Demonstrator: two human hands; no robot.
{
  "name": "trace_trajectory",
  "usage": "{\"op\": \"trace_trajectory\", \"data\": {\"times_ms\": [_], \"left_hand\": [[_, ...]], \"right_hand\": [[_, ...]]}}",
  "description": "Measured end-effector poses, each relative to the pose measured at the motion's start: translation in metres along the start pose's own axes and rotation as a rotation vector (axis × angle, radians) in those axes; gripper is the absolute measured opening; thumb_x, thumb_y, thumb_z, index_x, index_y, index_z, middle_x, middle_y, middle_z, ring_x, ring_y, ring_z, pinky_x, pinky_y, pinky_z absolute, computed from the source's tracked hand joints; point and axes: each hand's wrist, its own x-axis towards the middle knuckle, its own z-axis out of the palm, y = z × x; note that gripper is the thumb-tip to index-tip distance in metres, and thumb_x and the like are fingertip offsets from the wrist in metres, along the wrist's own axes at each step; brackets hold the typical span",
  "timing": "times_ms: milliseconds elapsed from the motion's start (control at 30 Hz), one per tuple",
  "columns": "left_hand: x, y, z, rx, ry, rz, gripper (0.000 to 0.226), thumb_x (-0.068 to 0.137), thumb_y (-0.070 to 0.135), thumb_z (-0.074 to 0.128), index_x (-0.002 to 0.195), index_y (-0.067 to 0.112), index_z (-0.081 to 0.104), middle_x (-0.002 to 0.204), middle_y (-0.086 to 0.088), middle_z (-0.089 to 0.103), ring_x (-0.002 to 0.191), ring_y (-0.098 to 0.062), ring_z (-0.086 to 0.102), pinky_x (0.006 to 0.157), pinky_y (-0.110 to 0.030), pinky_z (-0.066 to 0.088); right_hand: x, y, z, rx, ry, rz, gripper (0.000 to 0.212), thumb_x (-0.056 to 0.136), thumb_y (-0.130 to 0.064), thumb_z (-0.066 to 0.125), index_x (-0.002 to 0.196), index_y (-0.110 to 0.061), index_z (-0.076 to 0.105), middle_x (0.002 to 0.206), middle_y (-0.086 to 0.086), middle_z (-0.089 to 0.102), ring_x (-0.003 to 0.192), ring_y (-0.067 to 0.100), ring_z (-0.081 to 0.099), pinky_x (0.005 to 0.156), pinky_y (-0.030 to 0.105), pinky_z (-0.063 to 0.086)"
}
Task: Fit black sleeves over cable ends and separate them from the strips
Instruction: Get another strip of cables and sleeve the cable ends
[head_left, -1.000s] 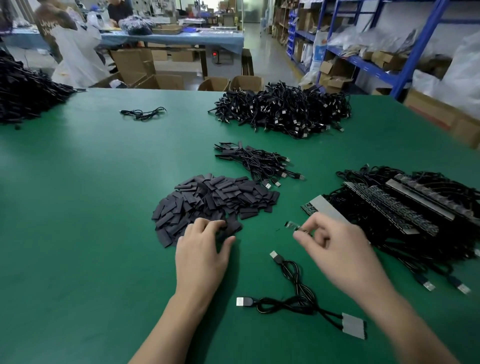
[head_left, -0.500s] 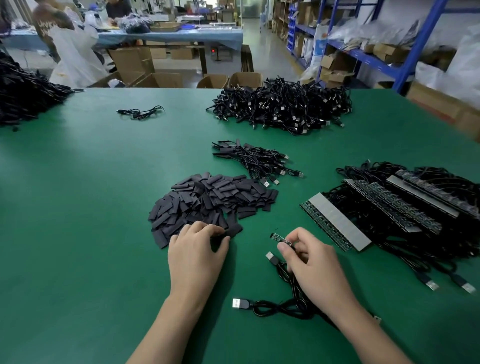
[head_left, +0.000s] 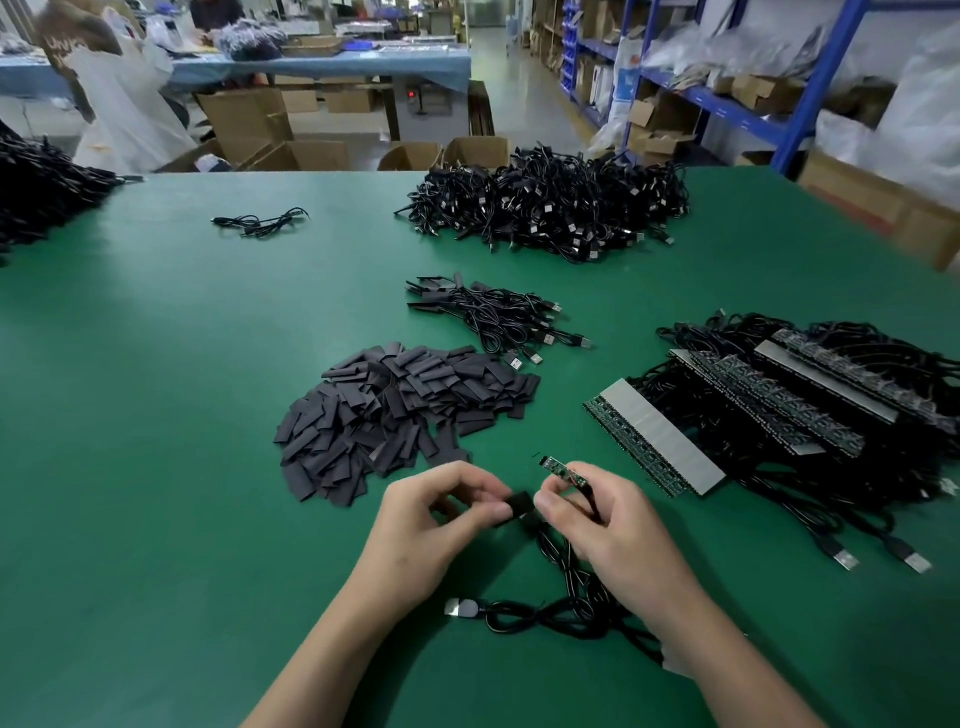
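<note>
At lower centre, sleeve (head_left: 519, 503) now meets cable end (head_left: 563, 470).
Our left grip (head_left: 441, 525), off the pile (head_left: 395, 410), pinches it; right grip (head_left: 613, 525) pinches the end.

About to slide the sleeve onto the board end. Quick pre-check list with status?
1. Black sleeve gripped: ok, left hand pinches it.
2. Board end gripped: ok, right hand pinches it, tip sticking out free.
3. Board end off the strips: ok, clearly apart.
4. Sleeve lined up with tip: not ok, sleeve sits below the tip, by the right thumb.
5. Sleeve mouth open: cannot tell, fingers hide it.
6. Cable slack: ok, loose coil on the table.
</note>
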Motion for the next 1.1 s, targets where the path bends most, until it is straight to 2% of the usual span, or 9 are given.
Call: {"op": "trace_trajectory", "data": {"times_ms": [100, 200, 267, 367, 533, 667, 800, 933, 1100], "left_hand": [[-0.002, 0.000, 0.003, -0.042, -0.027, -0.002, 0.018, 0.086, 0.015, 0.082, 0.090, 0.032, 0.077, 0.084, 0.002, 0.075, 0.078, -0.014, 0.069, 0.076, -0.026, 0.054], [-0.002, -0.001, 0.004, 0.010, -0.004, 0.042, 0.017, 0.086, 0.018, 0.082, 0.093, 0.033, 0.078, 0.084, 0.005, 0.075, 0.078, -0.010, 0.068, 0.075, -0.020, 0.052], [-0.003, 0.000, 0.006, 0.142, 0.051, 0.169, 0.013, 0.087, 0.028, 0.081, 0.099, 0.032, 0.077, 0.087, 0.012, 0.074, 0.081, -0.006, 0.069, 0.075, -0.015, 0.049], [-0.005, 0.000, 0.010, 0.393, 0.124, 0.361, 0.031, 0.087, 0.049, 0.078, 0.110, 0.029, 0.076, 0.094, 0.020, 0.069, 0.086, -0.001, 0.066, 0.078, -0.022, 0.051], [-0.003, -0.002, 0.011, 0.576, 0.198, 0.470, 0.032, 0.088, 0.055, 0.074, 0.107, 0.029, 0.078, 0.093, 0.017, 0.072, 0.084, -0.002, 0.065, 0.076, -0.028, 0.052], [-0.003, 0.000, 0.011, 0.569, 0.186, 0.479, 0.022, 0.090, 0.048, 0.075, 0.102, 0.029, 0.079, 0.091, 0.017, 0.073, 0.083, -0.004, 0.068, 0.074, -0.031, 0.054], [-0.003, 0.001, 0.011, 0.465, 0.205, 0.396, 0.018, 0.089, 0.041, 0.077, 0.101, 0.028, 0.080, 0.096, 0.020, 0.074, 0.088, -0.001, 0.070, 0.077, -0.032, 0.058], [-0.004, 0.001, 0.007, 0.314, 0.243, 0.298, 0.018, 0.086, 0.030, 0.083, 0.102, 0.023, 0.081, 0.100, 0.020, 0.075, 0.096, -0.003, 0.072, 0.084, -0.032, 0.059], [-0.003, 0.001, 0.005, 0.293, 0.267, 0.254, 0.019, 0.083, 0.028, 0.080, 0.101, 0.022, 0.082, 0.100, 0.019, 0.077, 0.098, -0.001, 0.072, 0.088, -0.030, 0.058]], "right_hand": [[0.001, -0.001, -0.002, 0.056, -0.019, 0.029, 0.036, 0.087, -0.046, 0.066, 0.085, -0.011, 0.062, 0.059, -0.012, 0.035, 0.053, 0.005, 0.030, 0.051, 0.017, 0.027], [0.002, -0.001, -0.002, 0.010, -0.009, 0.036, 0.030, 0.086, -0.042, 0.066, 0.081, -0.013, 0.063, 0.060, -0.010, 0.037, 0.054, 0.006, 0.032, 0.051, 0.022, 0.027], [0.003, 0.000, 0.000, -0.028, 0.017, 0.033, 0.031, 0.085, -0.043, 0.065, 0.080, -0.012, 0.061, 0.061, -0.009, 0.038, 0.057, 0.008, 0.033, 0.055, 0.028, 0.029], [0.002, 0.002, 0.002, -0.035, 0.045, 0.037, 0.035, 0.083, -0.049, 0.063, 0.079, -0.015, 0.059, 0.060, -0.008, 0.039, 0.059, 0.010, 0.035, 0.058, 0.035, 0.032], [0.003, 0.005, 0.001, 0.025, 0.008, 0.048, 0.035, 0.085, -0.051, 0.064, 0.080, -0.016, 0.063, 0.060, -0.007, 0.046, 0.061, 0.011, 0.040, 0.062, 0.038, 0.038], [0.004, 0.005, 0.003, 0.040, -0.013, 0.039, 0.038, 0.084, -0.052, 0.065, 0.082, -0.014, 0.066, 0.061, 0.000, 0.055, 0.062, 0.012, 0.047, 0.062, 0.038, 0.044], [0.002, 0.002, 0.000, 0.060, 0.011, 0.043, 0.039, 0.089, -0.058, 0.057, 0.087, -0.020, 0.068, 0.053, -0.016, 0.043, 0.049, 0.000, 0.038, 0.049, 0.014, 0.031], [0.003, 0.002, -0.001, 0.088, 0.037, 0.125, 0.028, 0.100, -0.052, 0.046, 0.086, -0.033, 0.061, 0.058, -0.011, 0.032, 0.051, 0.010, 0.027, 0.047, 0.021, 0.027], [0.004, 0.004, -0.002, 0.077, 0.045, 0.139, 0.032, 0.110, -0.032, 0.037, 0.082, -0.030, 0.052, 0.059, -0.010, 0.032, 0.052, 0.011, 0.026, 0.047, 0.021, 0.027]]}}
